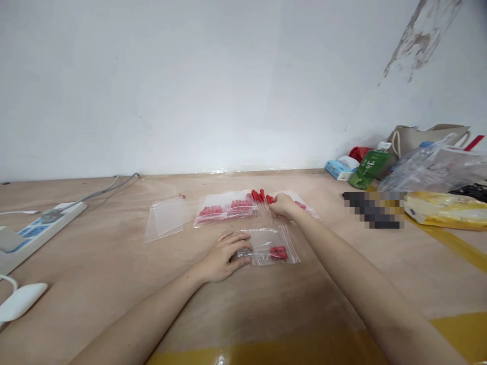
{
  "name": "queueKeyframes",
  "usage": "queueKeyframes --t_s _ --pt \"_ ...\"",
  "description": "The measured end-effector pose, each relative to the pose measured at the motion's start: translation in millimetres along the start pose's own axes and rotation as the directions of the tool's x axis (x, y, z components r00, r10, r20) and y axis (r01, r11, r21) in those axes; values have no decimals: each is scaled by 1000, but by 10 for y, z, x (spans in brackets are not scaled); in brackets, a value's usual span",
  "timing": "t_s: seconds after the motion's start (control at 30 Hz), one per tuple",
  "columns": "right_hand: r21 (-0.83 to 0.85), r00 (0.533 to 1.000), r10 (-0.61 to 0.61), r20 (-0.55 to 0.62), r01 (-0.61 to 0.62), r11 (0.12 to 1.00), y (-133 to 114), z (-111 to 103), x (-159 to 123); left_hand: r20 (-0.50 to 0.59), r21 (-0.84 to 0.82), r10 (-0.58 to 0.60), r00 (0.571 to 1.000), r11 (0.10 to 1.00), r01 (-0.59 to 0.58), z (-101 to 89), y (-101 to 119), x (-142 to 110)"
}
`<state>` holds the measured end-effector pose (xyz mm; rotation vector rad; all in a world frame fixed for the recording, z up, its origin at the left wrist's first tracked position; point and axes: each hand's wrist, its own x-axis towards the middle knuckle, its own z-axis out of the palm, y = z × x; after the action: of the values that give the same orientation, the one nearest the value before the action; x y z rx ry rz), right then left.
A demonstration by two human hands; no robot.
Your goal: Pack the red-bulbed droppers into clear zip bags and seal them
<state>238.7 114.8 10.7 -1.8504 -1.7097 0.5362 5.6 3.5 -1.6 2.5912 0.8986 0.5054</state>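
Observation:
My left hand (224,256) rests on the open mouth of a small clear zip bag (272,244) that holds a few red pieces (278,251). Its fingers are curled on the bag's left edge. My right hand (282,204) reaches farther back, fingers closed on small red-tipped pieces (261,195) lying in a loose pile. Filled clear bags of red pieces (224,209) lie just left of that hand, and another lies under it to the right.
An empty clear zip bag (166,218) lies to the left. A white power strip (36,228) and a white mouse (21,300) are at the far left. A green bottle (370,167), plastic bags and a yellow package (445,208) crowd the right side by the wall.

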Motion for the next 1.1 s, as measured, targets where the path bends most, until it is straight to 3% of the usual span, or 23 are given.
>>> queueKeyframes --t_s 0.13,0.2,0.27,0.33,0.47,0.6,0.7,0.8,0.87,0.93,1.0,1.1 --pt "60 994 103 27 -104 993 58 -151 -135 10 4 -15 1000 1000 15 10 -8 -8" --pt "240 994 97 39 -104 965 118 -254 -294 20 6 -22 1000 1000 22 8 -6 -11" --pt "474 997 57 56 -77 877 218 -346 -504 28 3 -29 999 1000 29 2 3 -12" --pt "598 998 39 55 -64 799 348 -396 -721 34 2 -36 999 999 36 -6 13 -9" --pt "740 988 114 -107 3 673 598 -317 -999 41 12 -39 998 999 38 -9 15 -2" --pt "816 968 173 -181 50 576 667 -140 -1046 37 22 -32 999 999 31 1 -2 -1" --pt "860 979 159 -130 32 509 610 -66 -1058 36 25 -31 999 999 30 6 -9 -2" --pt "898 994 106 13 -59 437 572 -61 -1090 12 13 -11 1000 1000 11 11 -15 -5" --pt "862 995 49 88 -101 498 597 -87 -1106 -10 -1 -8 1000 1000 8 17 -22 -6" --pt "753 993 -38 115 -62 655 655 -125 -1106 -25 -12 -15 1000 1000 15 22 -27 -8" --pt "601 983 -152 102 61 797 717 -159 -1093 -27 -13 -23 999 1000 22 25 -29 -9" --pt "430 950 -302 80 241 870 753 -170 -1072 -24 -7 -29 999 1000 29 29 -24 -9"
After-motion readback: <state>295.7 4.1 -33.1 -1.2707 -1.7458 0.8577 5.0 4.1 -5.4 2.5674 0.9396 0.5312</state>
